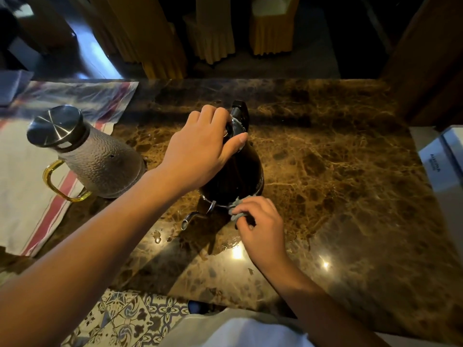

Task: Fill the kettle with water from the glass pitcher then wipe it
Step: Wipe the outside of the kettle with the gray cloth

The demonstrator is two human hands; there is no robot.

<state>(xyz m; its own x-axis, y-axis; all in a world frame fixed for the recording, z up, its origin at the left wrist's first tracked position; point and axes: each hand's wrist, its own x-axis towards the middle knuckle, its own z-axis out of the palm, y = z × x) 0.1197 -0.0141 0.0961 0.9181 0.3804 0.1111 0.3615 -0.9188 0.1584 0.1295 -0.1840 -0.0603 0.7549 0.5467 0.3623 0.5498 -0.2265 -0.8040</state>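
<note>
A dark kettle (235,176) was seen standing at the centre of the frame on a polished brown marble counter (338,171), its thin curved spout (191,217) pointed toward the lower edge of the picture. The left hand (200,151) was laid over the kettle's top, fingers curled about the black handle (239,113) and the thumb pressed against the side of the body. The right hand (260,226) was held at the kettle's base, lower centre, its fingertips pinched together on a small grey cloth (235,209) that was touching the metal rim at the bottom of the kettle.

At centre left, a textured glass pitcher (100,166) with a steel lid (55,125) and a yellow handle (53,181) was set just beside the kettle, partly on a pale cloth with red stripes (30,196) spread along the left of the counter. A few drops of water (157,236) were visible on the stone below the spout, and two bright points of light were reflected in the glossy surface toward the lower right.

A white box (441,161) with small print, too blurred to be read, was placed at the right edge. Beyond the counter, across the upper part of the frame, chairs draped in yellow skirted covers (215,33) were ranged in a dim room. Patterned floor tiles (130,319) were shown at the lower left, below the counter's near edge.
</note>
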